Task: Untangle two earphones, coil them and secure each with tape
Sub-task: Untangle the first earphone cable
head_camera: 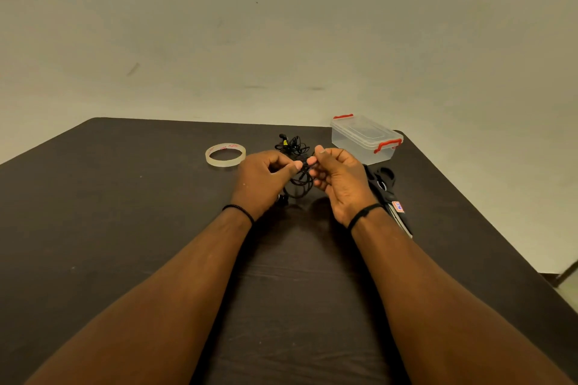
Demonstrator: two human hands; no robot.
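Note:
My left hand (262,183) and my right hand (339,180) meet over the middle of the dark table, both pinching a black earphone cable (301,186) that hangs in loose loops between them. One of its earbuds dangles low by my left wrist. A second black earphone (291,144) lies in a tangled heap on the table just beyond my fingers. A roll of clear tape (225,155) lies flat to the left of that heap.
A clear plastic box with red clips (366,139) stands at the table's far right corner. Black scissors (386,194) lie beside my right wrist. The dark table (125,228) ends at a pale wall behind and drops off on the right.

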